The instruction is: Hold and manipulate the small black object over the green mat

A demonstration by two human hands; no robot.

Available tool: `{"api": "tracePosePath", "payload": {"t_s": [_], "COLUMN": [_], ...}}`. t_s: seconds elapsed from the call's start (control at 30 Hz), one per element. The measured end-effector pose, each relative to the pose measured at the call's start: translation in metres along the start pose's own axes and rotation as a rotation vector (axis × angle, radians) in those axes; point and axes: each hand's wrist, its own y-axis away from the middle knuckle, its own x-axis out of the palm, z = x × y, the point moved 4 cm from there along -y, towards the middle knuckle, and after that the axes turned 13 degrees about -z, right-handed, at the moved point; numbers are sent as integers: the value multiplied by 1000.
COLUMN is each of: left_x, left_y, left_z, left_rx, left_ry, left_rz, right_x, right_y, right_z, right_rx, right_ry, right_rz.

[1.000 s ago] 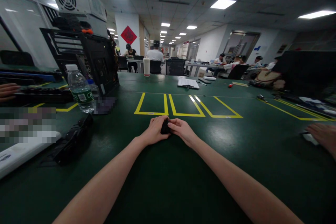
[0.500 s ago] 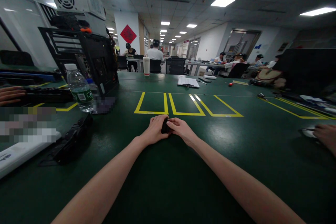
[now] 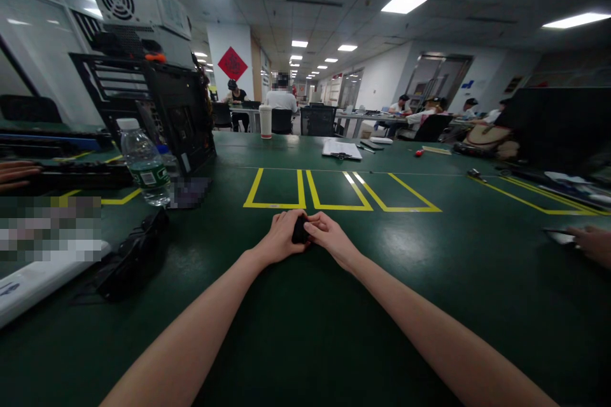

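Note:
Both my hands meet over the middle of a dark green table [image 3: 305,331], just on my side of the yellow tape outlines [image 3: 274,206]. My left hand [image 3: 282,236] is wrapped round a small black rounded object [image 3: 300,229], most of which the fingers hide; its kind cannot be made out. From the other side my right hand [image 3: 329,235] pinches at the same object, thumb and fingertips against its right edge.
On the left stand a water bottle [image 3: 144,165], an open computer case [image 3: 184,114] and black glasses or straps [image 3: 131,254]. Farther back are a white cup [image 3: 266,122] and a clipboard [image 3: 342,149]. Another person's hand [image 3: 592,243] holds something at the right; another hand [image 3: 19,173] is at the left.
My hands keep nearly the same pose around the black object. The other person's hand at the right has shifted slightly.

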Motion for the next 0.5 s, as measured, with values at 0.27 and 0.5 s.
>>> {"api": "tracePosePath", "payload": {"t_s": [0.27,0.5], "left_x": [-1,2], "left_y": [0,0], "left_z": [-1,2], "left_rx": [-2,-8], "left_ry": [7,0], "left_rz": [5,0], "right_x": [-1,-2], "right_y": [-7,0], "right_z": [-6,6], "right_rx": [44,21], "right_ry": [17,13], "right_rz": [14,55]}}
